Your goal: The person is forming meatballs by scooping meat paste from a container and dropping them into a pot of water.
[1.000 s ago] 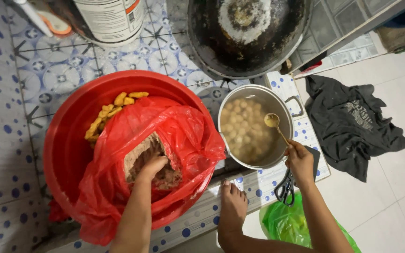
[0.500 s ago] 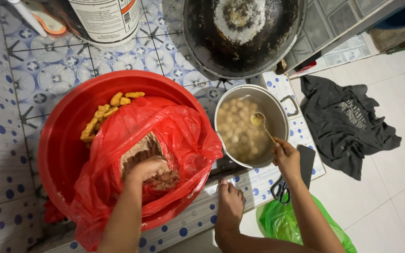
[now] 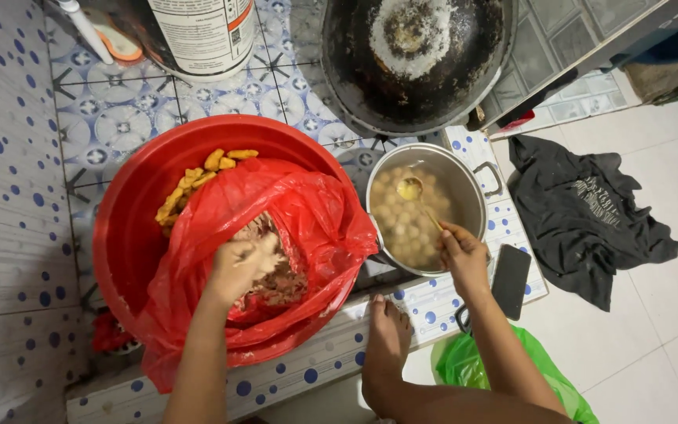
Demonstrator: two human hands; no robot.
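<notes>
My left hand (image 3: 238,263) clamps a lump of minced mixture (image 3: 276,275) inside the red bag (image 3: 292,212) in the red basin (image 3: 131,212); my right hand (image 3: 461,255) grips a spoon (image 3: 413,192) over the steel pot (image 3: 468,177).

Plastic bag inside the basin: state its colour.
Red, clearest in the head view: plastic bag.

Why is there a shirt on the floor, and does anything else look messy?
A dark crumpled garment lies loose on the white floor beside the tiled ledge. The black wok is crusted with white residue. A bare foot rests by the food.
</notes>
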